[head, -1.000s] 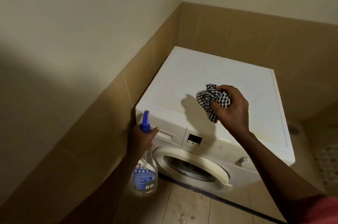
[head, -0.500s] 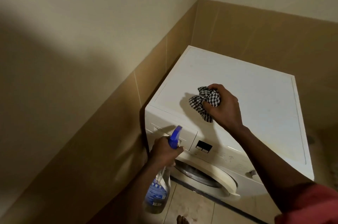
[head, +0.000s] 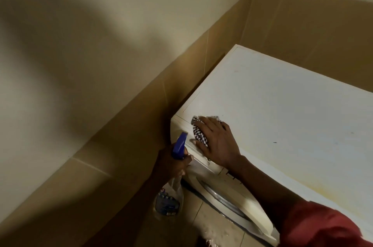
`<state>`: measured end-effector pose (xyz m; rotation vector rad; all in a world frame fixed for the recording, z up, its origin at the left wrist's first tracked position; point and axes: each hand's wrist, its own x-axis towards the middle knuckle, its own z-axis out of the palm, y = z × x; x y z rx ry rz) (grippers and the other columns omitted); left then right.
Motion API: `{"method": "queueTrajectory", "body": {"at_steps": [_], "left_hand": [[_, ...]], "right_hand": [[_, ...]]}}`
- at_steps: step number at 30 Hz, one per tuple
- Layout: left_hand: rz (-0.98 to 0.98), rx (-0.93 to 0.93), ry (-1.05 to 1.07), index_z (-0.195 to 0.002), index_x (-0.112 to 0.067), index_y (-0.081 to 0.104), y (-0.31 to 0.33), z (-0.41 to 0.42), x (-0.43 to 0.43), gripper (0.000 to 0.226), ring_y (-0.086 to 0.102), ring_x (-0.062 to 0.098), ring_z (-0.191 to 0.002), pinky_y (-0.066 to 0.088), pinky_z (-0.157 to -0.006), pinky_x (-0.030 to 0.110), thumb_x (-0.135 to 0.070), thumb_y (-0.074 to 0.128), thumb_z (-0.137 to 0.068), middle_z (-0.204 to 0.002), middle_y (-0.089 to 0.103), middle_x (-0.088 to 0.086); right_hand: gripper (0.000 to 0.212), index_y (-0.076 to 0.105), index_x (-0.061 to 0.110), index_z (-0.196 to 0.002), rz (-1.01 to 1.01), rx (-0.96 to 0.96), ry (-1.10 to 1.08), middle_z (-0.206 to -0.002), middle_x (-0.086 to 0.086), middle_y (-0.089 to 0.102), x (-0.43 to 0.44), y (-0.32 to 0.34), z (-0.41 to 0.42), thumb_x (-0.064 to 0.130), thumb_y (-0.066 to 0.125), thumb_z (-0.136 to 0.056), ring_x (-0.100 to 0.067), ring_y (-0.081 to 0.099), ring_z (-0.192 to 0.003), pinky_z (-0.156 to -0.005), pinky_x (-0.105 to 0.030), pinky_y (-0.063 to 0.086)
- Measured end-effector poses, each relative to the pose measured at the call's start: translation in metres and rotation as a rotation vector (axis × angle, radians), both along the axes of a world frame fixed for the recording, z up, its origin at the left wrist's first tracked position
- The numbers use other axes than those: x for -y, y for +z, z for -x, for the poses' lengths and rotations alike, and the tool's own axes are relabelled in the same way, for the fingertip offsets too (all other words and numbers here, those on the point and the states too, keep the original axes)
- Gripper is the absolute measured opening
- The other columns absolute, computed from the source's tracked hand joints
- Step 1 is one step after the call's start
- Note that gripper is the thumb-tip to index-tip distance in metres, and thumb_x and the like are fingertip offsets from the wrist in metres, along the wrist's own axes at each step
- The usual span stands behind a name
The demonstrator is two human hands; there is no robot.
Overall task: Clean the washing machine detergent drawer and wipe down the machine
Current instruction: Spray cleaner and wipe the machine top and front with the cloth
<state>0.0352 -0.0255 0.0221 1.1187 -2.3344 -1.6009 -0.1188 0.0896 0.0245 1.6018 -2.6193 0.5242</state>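
A white front-loading washing machine (head: 282,117) stands in the corner of a tiled room. My right hand (head: 217,142) lies flat with spread fingers on a black-and-white checked cloth (head: 199,134), pressing it onto the machine's front left top corner, above the detergent drawer's front (head: 196,161). My left hand (head: 174,164) grips the neck of a clear spray bottle (head: 168,199) with a blue trigger head (head: 179,146), held just left of the drawer and in front of the machine. The drawer is mostly hidden by my hands.
A beige wall with brown tiles (head: 121,125) runs close along the machine's left side and behind it. The round door (head: 232,198) sits below my right forearm. The tiled floor (head: 201,222) shows at the bottom.
My right hand came down and left from the middle of the top, flattening the bunched cloth onto the front left corner. The bottle rose nearer the drawer. The view moved closer and left.
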Motion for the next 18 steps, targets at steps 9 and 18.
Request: {"method": "queueTrajectory", "body": {"at_steps": [9, 18], "left_hand": [[-0.077, 0.029, 0.063, -0.080, -0.015, 0.058, -0.012, 0.003, 0.016, 0.018, 0.064, 0.018, -0.055, 0.055, -0.057, 0.024, -0.014, 0.075, -0.086, -0.067, 0.066, 0.012], [0.001, -0.008, 0.079, -0.086, -0.009, 0.063, -0.030, 0.001, 0.041, 0.017, 0.067, 0.035, -0.070, 0.058, -0.077, 0.053, -0.015, 0.077, -0.082, -0.077, 0.068, 0.016]], "right_hand": [[0.028, 0.071, 0.019, -0.108, 0.244, -0.006, 0.013, -0.116, 0.003, 0.069, -0.008, -0.011, -0.003, 0.032, 0.057, -0.087, -0.016, 0.060, -0.111, -0.096, -0.033, 0.039], [0.026, 0.070, 0.021, -0.103, 0.166, 0.009, -0.057, -0.106, 0.003, 0.069, 0.040, -0.007, -0.012, 0.033, 0.060, -0.082, -0.021, 0.059, -0.103, -0.086, -0.036, 0.039]]}}
